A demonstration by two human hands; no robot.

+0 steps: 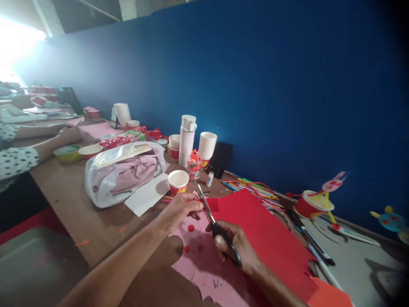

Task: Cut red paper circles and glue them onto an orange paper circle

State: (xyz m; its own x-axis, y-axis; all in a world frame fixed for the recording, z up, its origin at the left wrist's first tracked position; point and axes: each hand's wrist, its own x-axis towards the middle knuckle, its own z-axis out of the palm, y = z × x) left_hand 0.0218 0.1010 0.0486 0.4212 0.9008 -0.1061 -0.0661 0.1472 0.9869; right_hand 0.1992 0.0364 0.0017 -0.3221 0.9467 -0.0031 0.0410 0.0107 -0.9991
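Note:
My right hand [236, 245] is closed around the black handles of a pair of scissors [209, 209], whose blades point up and away from me. Between the thumb and fingers of my left hand [183, 209] is a small piece of red paper [213, 204], right beside the blades. Whether the blades touch it I cannot tell. Beneath both hands lies a pink sheet of paper [211, 260] with scalloped cut edges and several red dots. A large red sheet [262, 234] spreads to the right, partly covered by my right forearm.
Beyond my hands stand a paper cup [178, 182], a glass of red scraps [194, 166], a white flask [187, 140] and stacked cups [207, 146]. Coloured sticks [252, 189] lie at the wall. A plastic bag [128, 172] is at left, near another person's arms [47, 140].

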